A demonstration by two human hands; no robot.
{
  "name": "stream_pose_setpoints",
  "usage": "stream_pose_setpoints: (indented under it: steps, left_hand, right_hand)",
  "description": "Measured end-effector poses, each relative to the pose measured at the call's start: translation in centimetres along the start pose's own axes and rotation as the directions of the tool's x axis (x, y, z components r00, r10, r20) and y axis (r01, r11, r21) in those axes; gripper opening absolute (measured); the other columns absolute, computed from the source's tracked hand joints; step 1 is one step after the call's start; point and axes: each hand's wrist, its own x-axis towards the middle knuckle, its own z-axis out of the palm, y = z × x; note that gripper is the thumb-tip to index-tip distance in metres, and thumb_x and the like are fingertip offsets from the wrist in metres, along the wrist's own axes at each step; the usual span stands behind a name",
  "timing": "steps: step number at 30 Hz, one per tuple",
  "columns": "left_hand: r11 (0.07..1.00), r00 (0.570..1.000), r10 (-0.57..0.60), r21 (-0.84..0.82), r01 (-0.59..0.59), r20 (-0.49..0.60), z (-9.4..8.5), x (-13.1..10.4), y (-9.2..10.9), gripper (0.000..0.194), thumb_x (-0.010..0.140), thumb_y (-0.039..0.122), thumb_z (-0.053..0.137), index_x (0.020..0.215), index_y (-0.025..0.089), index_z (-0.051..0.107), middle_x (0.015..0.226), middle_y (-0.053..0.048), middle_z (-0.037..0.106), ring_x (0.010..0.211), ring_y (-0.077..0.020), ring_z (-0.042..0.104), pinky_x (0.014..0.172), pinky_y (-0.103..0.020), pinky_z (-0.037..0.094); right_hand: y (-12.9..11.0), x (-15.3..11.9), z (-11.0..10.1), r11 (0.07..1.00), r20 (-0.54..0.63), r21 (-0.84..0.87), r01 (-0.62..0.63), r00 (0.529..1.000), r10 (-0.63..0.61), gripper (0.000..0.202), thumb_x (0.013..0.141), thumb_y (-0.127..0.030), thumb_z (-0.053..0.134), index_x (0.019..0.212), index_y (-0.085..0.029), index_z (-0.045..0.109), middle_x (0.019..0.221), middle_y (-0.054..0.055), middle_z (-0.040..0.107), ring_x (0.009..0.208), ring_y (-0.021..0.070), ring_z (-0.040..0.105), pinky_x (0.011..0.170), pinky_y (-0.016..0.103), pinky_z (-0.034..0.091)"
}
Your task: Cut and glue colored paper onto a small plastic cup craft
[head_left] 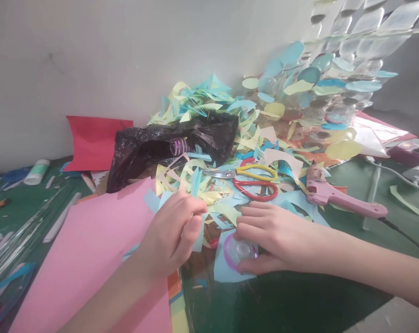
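Head view: right hand (261, 238) grips the purple-rimmed clear cup (240, 251)

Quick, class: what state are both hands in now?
Left hand: curled; whether it grips anything cannot be told.
Right hand: closed on the purple-rimmed plastic piece.

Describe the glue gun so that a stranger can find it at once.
On the green table, find the scissors with one yellow and one red handle. To their right lies the glue gun. Its pink body, dark cord and crusty brownish tip distinguish it from nearby paper scraps.
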Motion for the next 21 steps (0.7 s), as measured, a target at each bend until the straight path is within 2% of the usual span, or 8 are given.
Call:
stream_pose_setpoints:
  steps: [3, 5, 12, 15, 21]
  left_hand:
    - [0.992, 0.991, 0.126, 0.024, -0.127, 0.04, 0.16, 0.19, 0.16, 0.028, 0.099, 0.025, 0.03, 0.091, 0.02, 0.056, 0.069, -0.001, 0.056, 0.069, -0.0168, 0.05, 0.067, -0.032, 0.044]
    - [0.986, 0.986, 0.162, 0.042, -0.164, 0.043, 0.27, 0.29, 0.23, 0.026, 0.099, 0.021, 0.031, 0.092, 0.02, 0.056, 0.07, -0.002, 0.058, 0.069, -0.0165, 0.049, 0.069, -0.032, 0.043]
    - [0.991, 0.992, 0.127, 0.049, -0.127, 0.005, 0.63, 0.43, 0.25, 0.021, 0.096, 0.012, 0.034, 0.088, 0.019, 0.052, 0.071, -0.001, 0.055, 0.069, -0.0154, 0.046, 0.066, -0.03, 0.041]
    - [0.992, 0.993, 0.12, 0.05, -0.12, 0.006, 0.67, 0.45, 0.23, 0.02, 0.096, 0.011, 0.035, 0.089, 0.019, 0.052, 0.074, -0.002, 0.057, 0.071, -0.0154, 0.047, 0.067, -0.03, 0.041]
    - [0.993, 0.994, 0.105, 0.051, -0.106, 0.021, 0.59, 0.49, 0.32, 0.02, 0.096, 0.012, 0.034, 0.091, 0.019, 0.052, 0.074, -0.002, 0.057, 0.072, -0.016, 0.048, 0.067, -0.031, 0.041]
  right_hand:
    - [0.03, 0.01, 0.25, 1.0, -0.022, -0.018, 0.01, 1.0, -0.01, 0.035, 0.095, -0.047, 0.05, 0.074, -0.02, 0.051, 0.065, -0.001, 0.049, 0.062, 0.0152, 0.042, 0.06, 0.028, 0.034]
    - [0.01, -0.05, 0.43, 0.999, -0.054, -0.044, 0.017, 0.998, -0.02, 0.034, 0.094, -0.046, 0.05, 0.073, -0.02, 0.051, 0.064, -0.001, 0.049, 0.062, 0.0153, 0.042, 0.06, 0.029, 0.034]
    - [-0.35, -0.54, 0.91, 0.986, -0.139, -0.166, 0.026, 0.989, -0.05, 0.032, 0.093, -0.046, 0.051, 0.074, -0.019, 0.054, 0.065, 0.0, 0.052, 0.063, 0.016, 0.041, 0.063, 0.032, 0.033]
    - [-0.49, -0.57, 1.04, 0.987, -0.131, -0.158, 0.026, 0.99, -0.047, 0.032, 0.093, -0.048, 0.052, 0.077, -0.02, 0.054, 0.066, -0.001, 0.052, 0.064, 0.0159, 0.04, 0.063, 0.031, 0.033]
    - [-0.8, -0.61, 0.94, 0.995, -0.122, -0.101, 0.016, 0.992, -0.029, 0.024, 0.093, -0.04, 0.051, 0.083, -0.02, 0.058, 0.07, 0.0, 0.054, 0.066, 0.0161, 0.041, 0.064, 0.031, 0.032]
